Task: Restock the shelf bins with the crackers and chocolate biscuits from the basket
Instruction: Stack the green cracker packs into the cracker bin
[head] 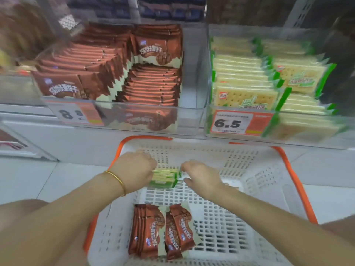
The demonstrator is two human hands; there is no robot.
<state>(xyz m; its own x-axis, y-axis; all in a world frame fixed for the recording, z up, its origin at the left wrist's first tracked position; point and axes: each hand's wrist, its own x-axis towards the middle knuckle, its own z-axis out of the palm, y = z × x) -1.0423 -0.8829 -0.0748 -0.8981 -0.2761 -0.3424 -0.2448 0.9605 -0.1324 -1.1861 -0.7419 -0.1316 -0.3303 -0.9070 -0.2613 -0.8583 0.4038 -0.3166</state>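
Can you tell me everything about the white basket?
The basket is white plastic, its walls and floor full of little slots, with an orange rim. It sits upright below the shelf bins. Inside, brown chocolate biscuit packs lie near the closer wall, and a small stack of green cracker packs sits in the middle, held by the left hand and right hand.

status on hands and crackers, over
Left hand and right hand grip the cracker stack by its ends, low in the basket. Chocolate biscuit packs untouched. Way up to cracker bin looks open.
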